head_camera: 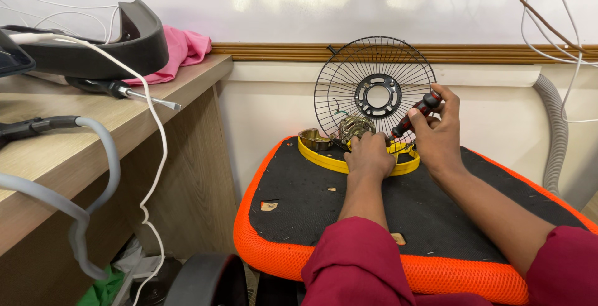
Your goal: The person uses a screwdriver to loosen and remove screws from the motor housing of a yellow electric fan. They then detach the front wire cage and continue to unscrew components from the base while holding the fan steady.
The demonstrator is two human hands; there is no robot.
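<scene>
Near: my left hand [369,154] clenches the fan motor [355,128] in the yellow base [324,159] on the orange-rimmed seat [299,200]. My right hand [439,133] grasps the red-and-black screwdriver [414,118], tip down at the motor; I judge it best kept straight on the screw, the motor pinned. Beyond: the wire guard [374,88] leans on the wall. No labels or packages show.

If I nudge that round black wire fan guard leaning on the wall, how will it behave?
The wire fan guard stands on edge against the wall, so it would probably tip or roll. Being thin open wire, it looks light and likely flexes slightly.
</scene>
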